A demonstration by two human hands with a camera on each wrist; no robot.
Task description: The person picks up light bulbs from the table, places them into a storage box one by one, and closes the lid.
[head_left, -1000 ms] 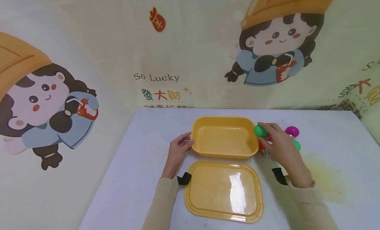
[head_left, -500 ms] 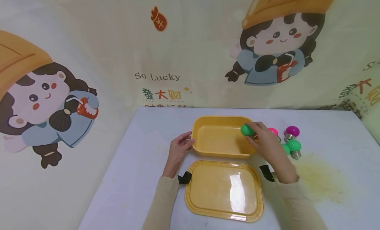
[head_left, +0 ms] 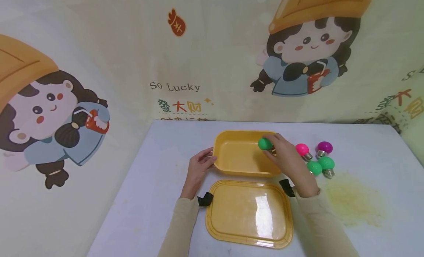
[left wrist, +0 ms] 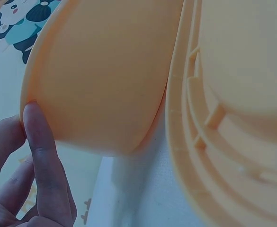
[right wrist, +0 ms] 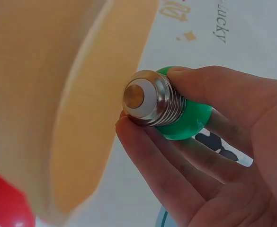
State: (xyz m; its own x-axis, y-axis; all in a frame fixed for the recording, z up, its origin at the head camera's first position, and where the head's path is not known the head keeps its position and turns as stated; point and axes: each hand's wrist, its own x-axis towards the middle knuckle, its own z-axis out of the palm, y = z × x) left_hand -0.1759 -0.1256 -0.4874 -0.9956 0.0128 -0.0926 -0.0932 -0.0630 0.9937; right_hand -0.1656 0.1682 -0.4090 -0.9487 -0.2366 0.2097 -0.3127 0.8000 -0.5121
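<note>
In the head view a green light bulb point(head_left: 264, 143) is pinched in my right hand point(head_left: 289, 159), above the right half of a yellow plastic box point(head_left: 236, 168). The right wrist view shows the bulb's metal screw base point(right wrist: 150, 99) facing the camera, thumb on one side and fingers on the other, beside the box wall point(right wrist: 88, 142). My left hand point(head_left: 198, 168) holds the box's left end. The left wrist view has its fingertips point(left wrist: 34, 111) at the rim, thumb and finger on either side. No bulb shows in the visible part of the box.
A yellow lid point(head_left: 248, 213) lies flat in front of the box. Right of the box stand a pink bulb point(head_left: 301, 149), a purple bulb point(head_left: 325, 147) and two green bulbs point(head_left: 327, 162). A red rounded thing point(right wrist: 8, 203) shows at the right wrist view's corner. A printed backdrop point(head_left: 212, 65) rises behind.
My right hand has carried the green bulb left, from the box's right edge to over its inside, uncovering the bulbs at the right. The left hand stays at the box's left end.
</note>
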